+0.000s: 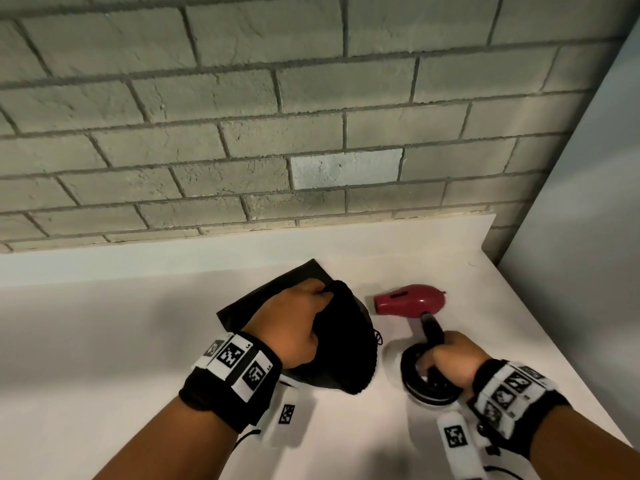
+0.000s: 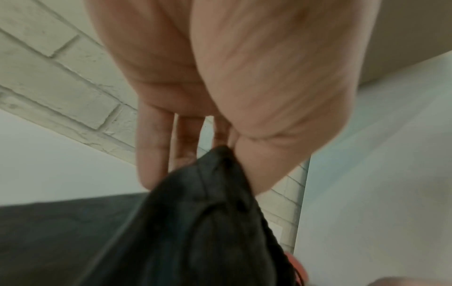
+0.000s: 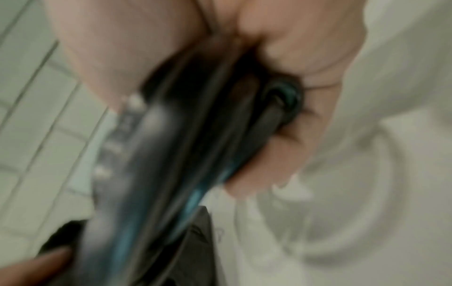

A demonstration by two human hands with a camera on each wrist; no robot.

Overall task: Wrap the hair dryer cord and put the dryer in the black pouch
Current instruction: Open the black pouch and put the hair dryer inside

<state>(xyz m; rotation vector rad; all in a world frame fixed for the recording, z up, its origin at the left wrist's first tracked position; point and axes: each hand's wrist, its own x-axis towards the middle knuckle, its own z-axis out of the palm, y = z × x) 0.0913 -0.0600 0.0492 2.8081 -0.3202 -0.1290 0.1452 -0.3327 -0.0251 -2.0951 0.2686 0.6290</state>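
Both hands gripping: left on pouch rim, right on dryer handle with coiled cord.

Left hand pinches the pouch rim between thumb and fingers, lifting the black fabric into a peak; pouch is matte, soft, with a thin drawstring at its right edge, and its lower part lies on the white table. Right hand is closed round the dryer's black handle together with the cord, which is wound in a glossy black coil hanging below the fist. Dryer body is glossy dark red, short and rounded, nozzle pointing left toward the pouch, just beside it and apart. Whether the body touches the table cannot be told. Right wrist view is blurred. Grey brick wall stands behind.
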